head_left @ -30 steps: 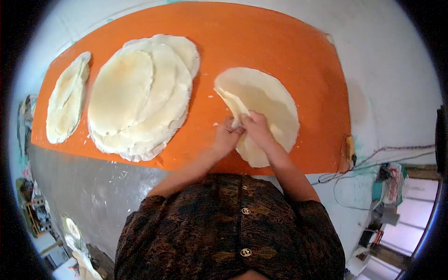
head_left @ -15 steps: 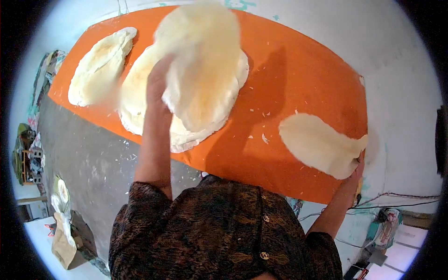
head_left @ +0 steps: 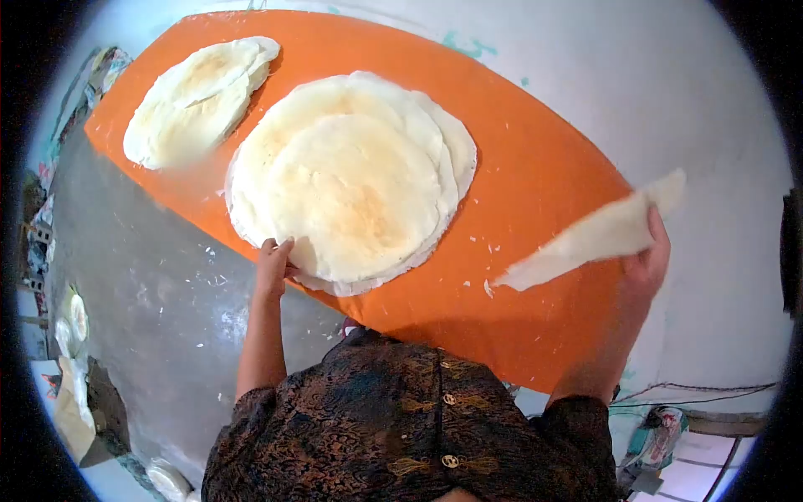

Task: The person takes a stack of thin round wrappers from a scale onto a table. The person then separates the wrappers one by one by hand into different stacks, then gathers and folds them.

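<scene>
At the near edge of a stack of large, thin round flatbreads [head_left: 360, 184] is my left hand [head_left: 274, 266]. Its fingers are slightly apart, with the tips by the bread's rim. The top round lies flat, pale with light brown patches. On the right, my right hand [head_left: 648, 255] grips a single thin flatbread [head_left: 585, 238] by its far side. That sheet is raised and tilted, seen nearly edge-on, its left tip low over the orange tabletop.
The orange table [head_left: 535, 159] has small white crumbs on it. A second pile of folded flatbreads [head_left: 201, 100] lies at its far left. A white wall [head_left: 669, 109] rises behind and to the right. Grey floor [head_left: 159, 251] is at left, and cables [head_left: 694, 389] hang lower right.
The flatbread from my left hand now lies on the middle stack, and that hand has drawn back to the near edge. My right hand has lifted its flatbread off the table, upward.
</scene>
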`<state>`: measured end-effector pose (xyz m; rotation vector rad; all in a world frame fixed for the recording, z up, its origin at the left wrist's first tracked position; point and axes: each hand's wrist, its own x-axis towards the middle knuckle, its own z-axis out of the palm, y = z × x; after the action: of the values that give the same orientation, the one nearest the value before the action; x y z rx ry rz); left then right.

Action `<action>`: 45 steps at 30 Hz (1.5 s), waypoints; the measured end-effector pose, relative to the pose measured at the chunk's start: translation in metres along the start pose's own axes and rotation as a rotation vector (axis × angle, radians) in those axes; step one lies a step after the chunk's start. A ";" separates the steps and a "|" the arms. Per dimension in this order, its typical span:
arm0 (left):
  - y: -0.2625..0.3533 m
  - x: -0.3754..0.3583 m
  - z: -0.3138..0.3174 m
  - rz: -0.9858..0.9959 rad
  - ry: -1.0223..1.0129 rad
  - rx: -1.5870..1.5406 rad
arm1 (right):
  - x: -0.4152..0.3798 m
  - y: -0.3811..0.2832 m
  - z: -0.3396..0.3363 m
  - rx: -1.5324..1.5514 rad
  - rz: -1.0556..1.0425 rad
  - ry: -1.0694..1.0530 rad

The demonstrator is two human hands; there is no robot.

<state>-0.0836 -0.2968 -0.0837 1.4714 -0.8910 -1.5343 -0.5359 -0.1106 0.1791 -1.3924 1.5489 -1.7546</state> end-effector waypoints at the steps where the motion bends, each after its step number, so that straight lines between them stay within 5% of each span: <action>1: -0.006 0.003 -0.007 0.055 0.076 0.051 | 0.016 0.005 0.016 -0.263 -0.233 -0.099; 3: -0.016 0.005 -0.024 0.136 0.122 -0.027 | 0.075 0.019 0.075 0.670 0.373 0.226; 6: -0.020 -0.001 -0.043 0.164 0.147 -0.010 | 0.143 0.074 0.169 0.922 0.409 0.174; 8: -0.019 -0.003 -0.047 0.166 0.141 -0.005 | 0.180 0.122 0.219 0.824 0.542 -0.038; 10: -0.010 -0.008 -0.044 0.160 0.198 -0.010 | 0.193 0.185 0.262 0.726 0.616 0.131; 13: -0.013 -0.001 -0.044 0.166 0.226 -0.145 | 0.140 0.146 0.308 0.405 0.711 0.119; 15: -0.018 0.003 -0.048 0.115 0.149 -0.182 | 0.101 0.181 0.306 0.098 0.561 -0.152; 17: -0.018 0.010 -0.049 0.087 0.149 -0.212 | 0.055 0.245 0.292 -0.331 0.177 -0.418; 19: -0.022 0.019 -0.054 0.017 0.168 -0.271 | 0.002 0.239 0.285 -0.749 0.005 -0.484; 22: -0.019 0.028 -0.050 -0.065 0.184 -0.224 | -0.039 0.226 0.279 -0.980 -0.067 -0.563; 32: -0.004 0.058 -0.041 -0.441 0.104 -0.547 | -0.038 0.235 0.266 -0.923 -0.031 -0.601; 38: 0.014 0.052 -0.029 -0.202 -0.035 -0.450 | -0.033 0.250 0.253 -0.838 -0.049 -0.600; 42: 0.028 0.049 -0.018 -0.122 -0.416 -0.769 | -0.023 0.249 0.251 -0.740 0.047 -0.588; 45: 0.043 0.042 -0.011 -0.120 -0.520 -0.959 | -0.011 0.241 0.255 -0.614 0.224 -0.531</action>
<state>-0.0692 -0.3526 -0.0635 0.4425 -0.2217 -2.0573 -0.3826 -0.2987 -0.0749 -1.6873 1.8940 -0.7007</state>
